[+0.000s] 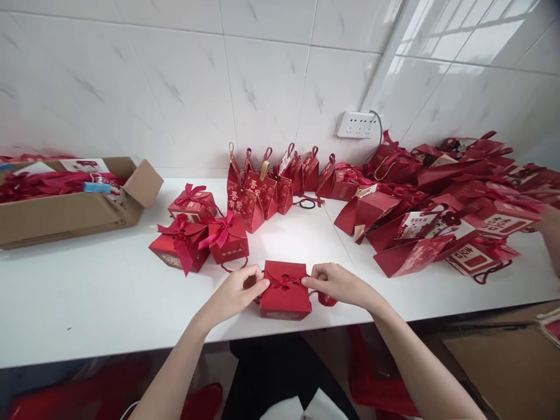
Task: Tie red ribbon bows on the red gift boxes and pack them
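A red gift box (286,303) sits closed on the white table in front of me. Across its lid runs a dark red ribbon (284,283), crossed or knotted at the middle. My left hand (245,284) pinches the ribbon at the box's left edge, thumb against forefinger. On the opposite edge my right hand (331,283) pinches the ribbon's other side. A small red piece (327,299) on a cord lies under the right hand, partly hidden. Just behind the left hand stand three red boxes with bows, among them a box (228,236) with a pink-red bow.
Red peaked boxes with loops (251,198) stand near the tiled wall. A large heap of red boxes (437,216) fills the right side, with another person's hand (550,230) beside it. At left is a cardboard carton (65,216) of red ribbons. A power strip (357,125) hangs on the wall.
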`<state>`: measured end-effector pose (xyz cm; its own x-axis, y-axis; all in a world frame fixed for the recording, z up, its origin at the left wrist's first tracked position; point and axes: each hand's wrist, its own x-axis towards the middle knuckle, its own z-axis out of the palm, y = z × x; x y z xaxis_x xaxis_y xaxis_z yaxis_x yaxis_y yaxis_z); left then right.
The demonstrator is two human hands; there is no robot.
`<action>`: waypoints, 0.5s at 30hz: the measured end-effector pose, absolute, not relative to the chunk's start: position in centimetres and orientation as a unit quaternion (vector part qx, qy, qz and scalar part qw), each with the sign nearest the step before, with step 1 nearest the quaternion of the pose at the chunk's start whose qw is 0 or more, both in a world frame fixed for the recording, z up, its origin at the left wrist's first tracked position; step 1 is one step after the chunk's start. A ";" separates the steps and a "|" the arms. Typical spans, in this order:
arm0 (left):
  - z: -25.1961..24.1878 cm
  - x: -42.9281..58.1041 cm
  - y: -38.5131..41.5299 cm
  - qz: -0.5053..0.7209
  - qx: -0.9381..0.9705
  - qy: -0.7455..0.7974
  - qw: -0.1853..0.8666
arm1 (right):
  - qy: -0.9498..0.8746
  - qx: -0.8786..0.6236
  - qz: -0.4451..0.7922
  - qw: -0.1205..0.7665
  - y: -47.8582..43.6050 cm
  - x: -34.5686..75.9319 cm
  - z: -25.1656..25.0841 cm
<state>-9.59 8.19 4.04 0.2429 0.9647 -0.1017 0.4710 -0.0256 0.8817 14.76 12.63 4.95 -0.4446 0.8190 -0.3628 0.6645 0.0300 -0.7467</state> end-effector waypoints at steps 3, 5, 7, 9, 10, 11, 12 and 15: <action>4.0 -9.3 7.9 0.302 0.634 0.538 0.467 | -0.708 -0.550 0.432 0.102 12.4 15.2 5.2; 3.9 -9.1 7.6 0.310 0.618 0.535 0.486 | -0.715 -0.535 0.432 0.128 12.2 15.4 5.3; 3.8 -8.8 7.4 0.313 0.607 0.534 0.499 | -0.726 -0.500 0.448 0.151 11.9 15.4 5.1; 3.7 -8.6 7.3 0.313 0.598 0.536 0.507 | -0.733 -0.466 0.471 0.156 11.8 15.3 4.9; 3.7 -8.5 7.3 0.312 0.594 0.539 0.510 | -0.732 -0.451 0.488 0.151 11.8 15.3 4.7; 3.6 -8.5 7.3 0.310 0.591 0.541 0.511 | -0.728 -0.438 0.508 0.142 11.9 15.2 4.5; 3.5 -8.5 7.2 0.310 0.590 0.544 0.510 | -0.721 -0.426 0.529 0.136 11.9 15.2 4.4; 3.4 -8.5 7.1 0.314 0.593 0.543 0.504 | -0.692 -0.420 0.561 0.170 12.3 15.2 3.6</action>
